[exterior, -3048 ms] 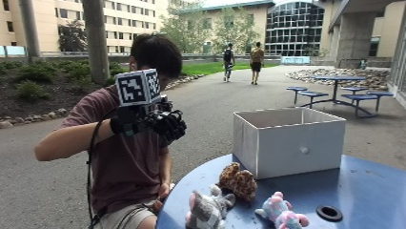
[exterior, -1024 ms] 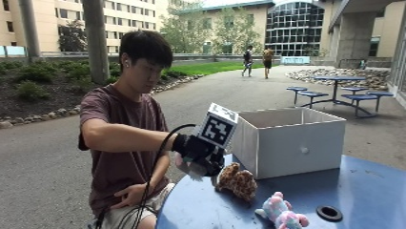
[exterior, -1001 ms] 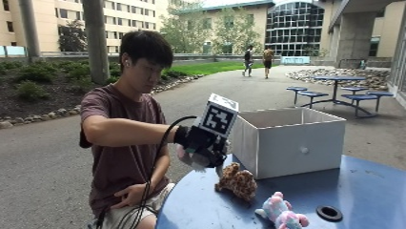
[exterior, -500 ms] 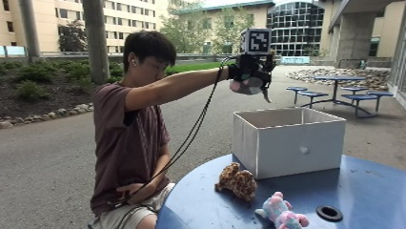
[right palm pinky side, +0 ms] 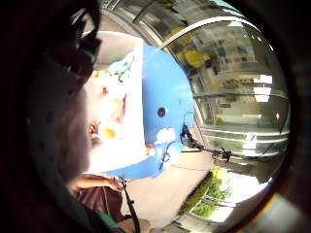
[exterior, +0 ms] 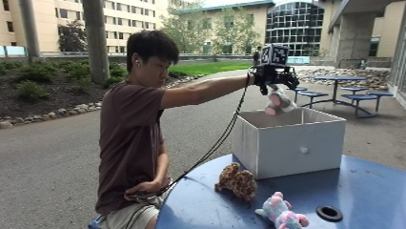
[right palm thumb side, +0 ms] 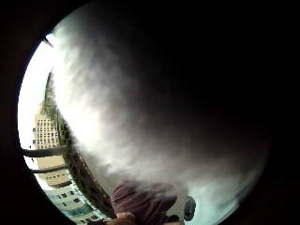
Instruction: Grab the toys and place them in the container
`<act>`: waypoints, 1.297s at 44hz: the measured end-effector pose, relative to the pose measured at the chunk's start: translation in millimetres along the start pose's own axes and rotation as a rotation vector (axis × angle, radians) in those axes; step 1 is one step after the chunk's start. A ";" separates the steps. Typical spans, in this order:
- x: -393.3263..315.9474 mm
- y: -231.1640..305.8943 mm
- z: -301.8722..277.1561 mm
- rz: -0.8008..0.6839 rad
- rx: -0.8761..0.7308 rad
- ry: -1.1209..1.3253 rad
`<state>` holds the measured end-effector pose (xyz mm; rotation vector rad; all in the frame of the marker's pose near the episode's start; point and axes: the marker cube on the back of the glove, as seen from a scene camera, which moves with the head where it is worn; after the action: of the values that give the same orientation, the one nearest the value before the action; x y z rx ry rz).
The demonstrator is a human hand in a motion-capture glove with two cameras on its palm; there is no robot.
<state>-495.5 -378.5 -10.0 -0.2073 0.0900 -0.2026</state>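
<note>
Gloved right hand point(exterior: 274, 78) grips a white and pink plush toy point(exterior: 277, 101), dangling it over the open white box point(exterior: 289, 140). Brown toy point(exterior: 237, 181) and pink toy point(exterior: 281, 213) lie on the blue table point(exterior: 368, 191), near side.

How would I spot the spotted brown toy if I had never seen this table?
Start at the round blue table and find the white container standing on it. On the tabletop before the container's near corner lies the brown spotted plush toy. Its neighbour, the pastel plush toy, is pink and mint, and the third toy hangs from the gloved right hand above the container.
</note>
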 end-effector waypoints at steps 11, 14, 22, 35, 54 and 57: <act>14.8 20.0 -4.3 -0.182 -0.055 0.064; 46.8 32.3 -4.8 -0.169 -0.059 0.083; 93.2 49.6 -12.1 0.028 -0.080 0.018; 240.9 96.4 -1.2 0.080 -0.082 0.027; 420.8 101.8 163.7 0.207 -0.311 0.047; 432.8 101.5 205.0 0.160 -0.378 0.051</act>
<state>-31.5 -331.6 138.9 -0.5695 0.1951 -0.0290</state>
